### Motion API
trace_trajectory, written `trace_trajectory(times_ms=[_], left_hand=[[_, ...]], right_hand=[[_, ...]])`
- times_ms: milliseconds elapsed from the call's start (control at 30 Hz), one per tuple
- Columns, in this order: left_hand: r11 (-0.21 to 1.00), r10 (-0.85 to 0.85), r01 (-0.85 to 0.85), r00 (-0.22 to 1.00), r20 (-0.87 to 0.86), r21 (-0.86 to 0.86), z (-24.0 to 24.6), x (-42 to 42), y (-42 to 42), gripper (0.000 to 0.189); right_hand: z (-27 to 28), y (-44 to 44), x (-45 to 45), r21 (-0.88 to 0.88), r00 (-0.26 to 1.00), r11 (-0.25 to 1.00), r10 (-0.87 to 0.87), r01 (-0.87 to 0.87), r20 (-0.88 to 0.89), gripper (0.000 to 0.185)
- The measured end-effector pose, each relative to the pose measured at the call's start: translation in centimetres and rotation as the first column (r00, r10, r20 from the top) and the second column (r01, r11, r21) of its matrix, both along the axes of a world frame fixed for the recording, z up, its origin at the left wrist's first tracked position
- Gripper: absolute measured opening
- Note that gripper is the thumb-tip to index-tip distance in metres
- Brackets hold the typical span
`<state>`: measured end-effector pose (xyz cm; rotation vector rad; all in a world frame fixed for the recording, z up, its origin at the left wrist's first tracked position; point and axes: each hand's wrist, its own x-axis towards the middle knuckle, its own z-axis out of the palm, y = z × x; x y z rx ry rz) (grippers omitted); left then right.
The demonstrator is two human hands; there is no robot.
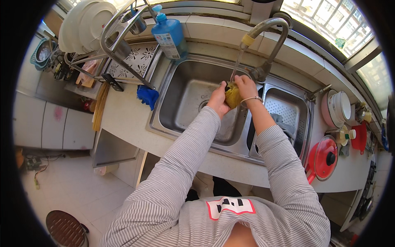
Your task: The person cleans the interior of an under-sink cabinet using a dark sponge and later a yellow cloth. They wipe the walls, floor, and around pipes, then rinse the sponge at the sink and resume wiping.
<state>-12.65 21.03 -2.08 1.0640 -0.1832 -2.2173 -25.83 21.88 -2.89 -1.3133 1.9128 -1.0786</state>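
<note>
Over the large sink basin (pixel 172 92), my left hand (pixel 218 100) and my right hand (pixel 247 88) both grip a crumpled yellow cloth (pixel 233 95). A small dark patch shows at its upper left, too small to tell what it is. Water (pixel 237 63) runs from the curved metal faucet (pixel 274 46) down onto the cloth and fingers. The faucet's outlet has a yellow band. Below my left hand, the basin's drain (pixel 203 105) is partly covered by that hand. My right wrist wears a bracelet.
A blue pump bottle (pixel 169 38) stands behind the sink's left corner. Left of it are a dish rack with plates (pixel 97 23) and a blue cloth (pixel 147 96). A perforated tray (pixel 285 102) with a grey cloth sits at right, near a red lidded pan (pixel 322 157).
</note>
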Motion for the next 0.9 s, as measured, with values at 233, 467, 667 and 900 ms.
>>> trace_trajectory(times_ms=[233,467,667,900], left_hand=[[0.973,0.210,-0.199,0.973,-0.100,0.114,0.1,1.7,0.1,0.033],[0.959,0.248,-0.267,0.952,-0.180,-0.091,-4.8,4.1,-1.6,0.022],[0.940,0.058,0.032,0.966,0.251,-0.340,-0.7,2.7,4.1,0.023],[0.927,-0.230,0.275,0.954,0.193,-0.254,0.9,6.0,2.7,0.020]], right_hand=[[1.6,-2.2,-3.6,-0.069,0.690,0.992,-0.023,0.105,0.724,0.069],[-2.2,6.2,8.4,0.142,0.404,0.990,-0.131,0.004,0.905,0.079],[-2.1,5.4,8.0,-0.020,0.285,0.965,-0.057,0.262,0.957,0.050],[-1.2,4.7,6.7,-0.181,0.419,0.983,0.148,0.039,0.896,0.030]])
